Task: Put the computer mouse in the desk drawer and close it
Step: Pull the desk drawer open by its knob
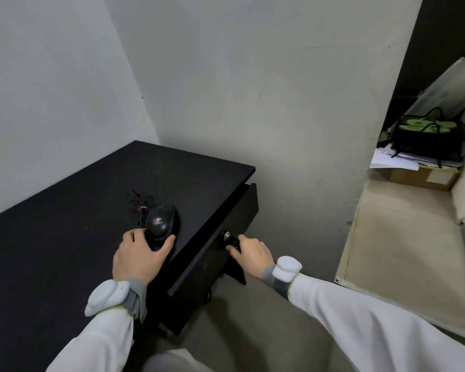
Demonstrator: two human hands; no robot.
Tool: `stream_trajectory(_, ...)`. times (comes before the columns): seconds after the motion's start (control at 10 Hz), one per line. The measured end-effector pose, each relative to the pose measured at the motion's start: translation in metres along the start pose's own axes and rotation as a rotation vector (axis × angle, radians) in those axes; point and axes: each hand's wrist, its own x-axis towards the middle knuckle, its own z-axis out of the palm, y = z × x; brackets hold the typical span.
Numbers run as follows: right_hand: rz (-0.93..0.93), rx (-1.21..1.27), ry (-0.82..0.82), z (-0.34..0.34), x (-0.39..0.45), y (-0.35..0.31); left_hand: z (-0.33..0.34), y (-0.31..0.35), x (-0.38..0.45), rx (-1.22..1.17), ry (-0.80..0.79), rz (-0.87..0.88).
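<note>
Mouse [160, 224] on desk [65, 237] — left hand [138, 255] fingers [167, 244] cupping near end.

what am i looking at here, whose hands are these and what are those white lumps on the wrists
This is one picture from a wide-angle camera worn on a person's head, looking down at their own two hands. The white lumps are devices strapped to both wrists; what they do cannot be told from the picture. A black desk fills the left. On it lies a black wired computer mouse with its cable bunched behind. The left hand cups the mouse from the near side, not lifting it. The right hand grips the handle area of the drawer by a small lock; the drawer looks barely open.
</note>
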Motion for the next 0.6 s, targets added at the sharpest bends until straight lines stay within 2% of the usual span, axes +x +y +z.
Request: stream_trajectory(0.6, 0.058, 0.174, 0.086, -0.015, -0.043, 0.056, 0.000, -0.002, 0.001, -0.016, 0.012, -0.002)
